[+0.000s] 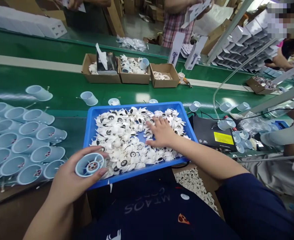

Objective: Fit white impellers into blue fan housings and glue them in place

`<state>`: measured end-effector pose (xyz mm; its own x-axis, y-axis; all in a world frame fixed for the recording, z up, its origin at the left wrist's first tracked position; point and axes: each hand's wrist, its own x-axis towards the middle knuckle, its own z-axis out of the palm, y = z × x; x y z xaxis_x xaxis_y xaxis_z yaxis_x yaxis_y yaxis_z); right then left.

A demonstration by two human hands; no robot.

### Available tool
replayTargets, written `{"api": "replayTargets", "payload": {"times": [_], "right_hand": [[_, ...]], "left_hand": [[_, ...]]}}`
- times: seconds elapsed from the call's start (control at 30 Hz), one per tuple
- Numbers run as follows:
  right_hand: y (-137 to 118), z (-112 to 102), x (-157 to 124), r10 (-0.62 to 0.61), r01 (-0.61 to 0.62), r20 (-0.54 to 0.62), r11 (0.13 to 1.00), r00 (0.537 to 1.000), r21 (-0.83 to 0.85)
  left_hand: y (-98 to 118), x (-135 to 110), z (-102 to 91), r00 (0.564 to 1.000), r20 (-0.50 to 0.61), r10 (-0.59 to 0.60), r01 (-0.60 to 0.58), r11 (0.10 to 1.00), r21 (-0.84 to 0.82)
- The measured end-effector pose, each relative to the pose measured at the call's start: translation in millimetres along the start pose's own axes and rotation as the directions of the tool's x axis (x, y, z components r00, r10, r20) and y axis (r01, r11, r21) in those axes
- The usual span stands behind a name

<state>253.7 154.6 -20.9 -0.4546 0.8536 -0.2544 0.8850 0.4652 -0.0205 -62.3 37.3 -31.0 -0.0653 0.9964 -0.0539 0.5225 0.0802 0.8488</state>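
One long green surface (67,78) runs across the room beyond both hands' fingers, with a pale strip along it. On it, ahead of the fingers, three cardboard boxes (134,79) stand in a row; past them, people (168,25) are handling white card, with brown cardboard behind them. Left of the left fingers (99,175), many pale blue cups (27,145) lie in rows.

Over to the right of the right fingers (157,120), a black case (202,130) wears a yellow label (223,137), its print too small for me to read. White cartons (176,50) farther ahead carry small purple marks. Nearest the wearer, the shirt (149,213) shows faint upside-down lettering.

The left fingers are curled around one cup (83,161), mouth up, spokes and a coppery round core inside. The right fingers are spread over white fans (122,146), curved blades on dark hubs, heaped in a blue tray (89,126); whether they pinch one, I can't tell.
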Motion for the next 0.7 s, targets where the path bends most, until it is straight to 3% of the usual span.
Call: {"api": "replayTargets", "payload": {"times": [0.07,0.13,0.27,0.37,0.5,0.6,0.63,0.7], "right_hand": [[-13,2,-16,-0.157,0.154,0.094,0.987,0.983,0.042],[-18,3,-26,-0.22,0.213,0.155,0.975,0.963,0.058],[-15,4,-25,-0.112,0.096,0.22,0.992,0.969,0.083],[-18,-2,-28,-0.081,0.06,0.255,0.994,0.964,0.087],[-49,-26,-41,0.007,-0.017,0.238,0.999,0.971,0.04],[-85,-43,-22,-0.133,0.13,0.074,0.991,0.988,0.045],[-95,-45,-8,-0.238,0.238,-0.002,0.97,0.971,0.047],[-110,-44,27,-0.473,0.478,-0.119,0.878,0.873,0.01]], "left_hand": [[-4,0,-1.7,1.0,0.012,0.018,-0.019,1.0,0.016],[-8,1,-3.0,0.999,0.038,0.031,-0.033,0.999,0.042],[-16,6,-4.5,0.993,0.091,0.07,-0.078,0.994,0.08],[-16,7,-5.2,0.992,0.071,0.101,-0.109,0.987,0.119],[-11,3,-3.9,0.995,0.062,0.079,-0.086,0.99,0.108],[-2,3,2.6,0.99,-0.093,0.103,-0.111,0.991,-0.075],[2,5,5.3,0.971,-0.208,0.121,-0.159,0.972,-0.175],[9,11,9.3,0.892,-0.432,0.131,-0.292,0.898,-0.331]]}}
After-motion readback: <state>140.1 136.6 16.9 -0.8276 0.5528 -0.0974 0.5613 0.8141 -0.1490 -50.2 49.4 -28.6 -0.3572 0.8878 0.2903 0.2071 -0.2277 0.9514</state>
